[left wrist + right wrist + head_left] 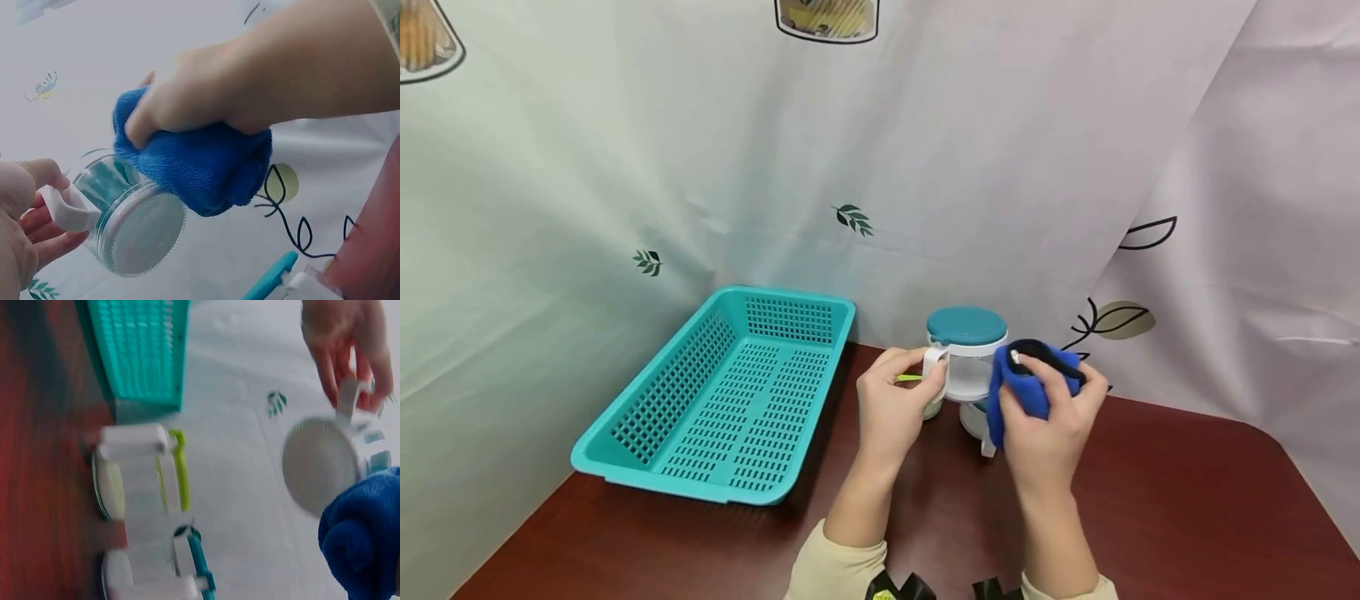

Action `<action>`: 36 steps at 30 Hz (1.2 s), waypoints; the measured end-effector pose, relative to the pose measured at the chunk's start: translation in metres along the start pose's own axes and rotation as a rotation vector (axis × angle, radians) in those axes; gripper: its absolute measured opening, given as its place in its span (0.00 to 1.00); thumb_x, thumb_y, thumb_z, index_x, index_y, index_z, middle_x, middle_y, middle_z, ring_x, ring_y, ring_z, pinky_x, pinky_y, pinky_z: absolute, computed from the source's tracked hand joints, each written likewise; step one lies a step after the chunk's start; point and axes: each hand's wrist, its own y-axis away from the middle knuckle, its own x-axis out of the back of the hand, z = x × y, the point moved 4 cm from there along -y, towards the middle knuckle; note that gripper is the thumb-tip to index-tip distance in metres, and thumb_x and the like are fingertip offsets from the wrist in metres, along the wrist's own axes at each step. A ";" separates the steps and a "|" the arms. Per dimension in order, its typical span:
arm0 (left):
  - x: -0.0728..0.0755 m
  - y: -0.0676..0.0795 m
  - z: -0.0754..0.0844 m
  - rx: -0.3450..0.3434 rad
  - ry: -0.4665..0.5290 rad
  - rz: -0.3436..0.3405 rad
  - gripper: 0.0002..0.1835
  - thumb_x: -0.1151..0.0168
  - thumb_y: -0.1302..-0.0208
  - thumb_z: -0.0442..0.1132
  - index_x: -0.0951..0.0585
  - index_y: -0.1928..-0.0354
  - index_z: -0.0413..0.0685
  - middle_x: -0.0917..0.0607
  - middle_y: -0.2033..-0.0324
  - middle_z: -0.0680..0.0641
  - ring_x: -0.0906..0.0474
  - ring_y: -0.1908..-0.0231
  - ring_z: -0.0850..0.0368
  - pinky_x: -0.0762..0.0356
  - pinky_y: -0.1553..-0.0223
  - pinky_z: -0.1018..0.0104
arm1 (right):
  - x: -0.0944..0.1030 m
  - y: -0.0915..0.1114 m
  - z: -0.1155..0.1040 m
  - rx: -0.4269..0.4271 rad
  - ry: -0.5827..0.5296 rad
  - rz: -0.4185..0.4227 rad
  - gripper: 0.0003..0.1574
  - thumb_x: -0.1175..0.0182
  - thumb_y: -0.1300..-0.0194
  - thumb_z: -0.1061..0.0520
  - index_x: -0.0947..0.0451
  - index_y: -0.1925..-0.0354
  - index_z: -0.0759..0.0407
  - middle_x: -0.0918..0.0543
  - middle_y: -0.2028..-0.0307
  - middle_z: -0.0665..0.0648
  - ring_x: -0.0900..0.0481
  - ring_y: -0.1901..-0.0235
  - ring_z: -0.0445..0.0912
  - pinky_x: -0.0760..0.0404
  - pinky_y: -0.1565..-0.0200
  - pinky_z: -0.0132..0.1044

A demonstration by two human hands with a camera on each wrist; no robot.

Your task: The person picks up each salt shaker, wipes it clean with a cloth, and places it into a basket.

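Note:
A clear jar [967, 375] with a teal lid [966, 325] and a white handle [75, 214] is held up over the table. My left hand [891, 398] grips it by that handle, thumb on one side and fingers on the other. In my right hand [1054, 412] is a bunched blue cloth [206, 164] with a black part on top. The cloth lies against the jar's side in the left wrist view. From the right wrist, the jar's round whitish base [317, 464] faces the camera, with the cloth overlapping its edge.
Two more handled jars stand on the dark red table [1187, 492] behind the hands: a green-lidded jar [112, 487] and a teal-lidded jar [119, 572]. A turquoise perforated basket [760, 412] sits at the left. A pale printed cloth backdrop [970, 167] hangs behind the table.

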 end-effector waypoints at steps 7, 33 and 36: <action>-0.005 0.004 0.008 -0.052 0.018 0.026 0.09 0.30 0.49 0.35 0.14 0.65 0.40 0.19 0.70 0.47 0.22 0.68 0.57 0.20 0.68 0.63 | -0.003 0.005 -0.011 0.059 -0.025 -0.008 0.21 0.30 0.59 0.70 0.18 0.62 0.59 0.36 0.49 0.72 0.36 0.45 0.52 0.32 0.54 0.49; 0.002 -0.003 0.011 -0.048 -0.002 -0.035 0.09 0.34 0.43 0.35 0.16 0.61 0.38 0.20 0.69 0.46 0.23 0.65 0.58 0.20 0.65 0.65 | 0.010 -0.010 -0.016 -0.034 -0.208 0.018 0.17 0.35 0.59 0.74 0.21 0.65 0.68 0.33 0.51 0.53 0.36 0.48 0.49 0.36 0.51 0.38; 0.001 -0.003 0.011 -0.072 -0.010 -0.015 0.10 0.35 0.43 0.37 0.16 0.61 0.38 0.20 0.69 0.46 0.23 0.65 0.57 0.21 0.64 0.64 | 0.002 -0.002 -0.015 0.064 -0.175 0.020 0.18 0.32 0.62 0.70 0.19 0.66 0.65 0.32 0.51 0.63 0.36 0.47 0.52 0.35 0.50 0.38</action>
